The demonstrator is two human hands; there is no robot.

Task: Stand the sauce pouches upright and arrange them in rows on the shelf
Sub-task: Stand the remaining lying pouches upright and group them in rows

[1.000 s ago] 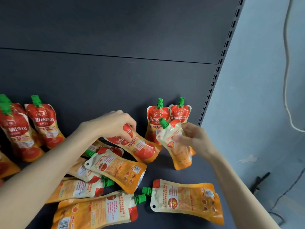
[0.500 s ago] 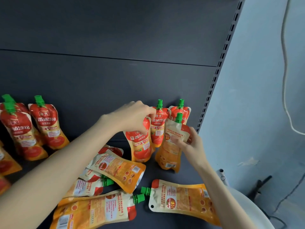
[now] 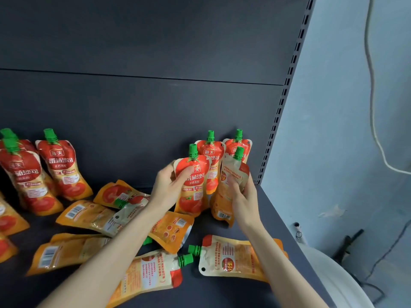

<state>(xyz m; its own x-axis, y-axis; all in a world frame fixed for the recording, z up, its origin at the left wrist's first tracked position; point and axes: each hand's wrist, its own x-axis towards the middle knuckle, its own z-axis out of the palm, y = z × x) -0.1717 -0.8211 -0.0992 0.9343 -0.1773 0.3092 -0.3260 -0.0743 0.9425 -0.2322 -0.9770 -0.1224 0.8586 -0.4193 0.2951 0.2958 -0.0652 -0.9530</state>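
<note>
Step in hand: I am standing two pouches as a second row, just in front of the pair of upright red pouches (image 3: 210, 156) at the back right corner of the dark grey metal shelf (image 3: 222, 294).
Left hand: my left hand (image 3: 170, 188) is wrapped round the shoulder of a red-and-orange soft sauce pouch with a green screw cap (image 3: 193, 196), thumb across its front. It is upright, but I cannot tell whether its base is on the shelf.
Right hand: my right hand (image 3: 243, 196) pinches a cream-and-orange pouch turned back side out (image 3: 220, 205), upright, just right of the first.
Doing it well: I judge each base should be pressed flat so the bottom fold spreads, and I should let go of one pouch at a time.
Facing: the right one probably needs a turn so its red front matches the row.
Risk: soft pouches lean, and a nudge could topple the back pair.
Left to do: flat orange pouches (image 3: 235, 256) lie toward the front edge, and more standing red pouches (image 3: 60, 165) are near the left edge.
</note>
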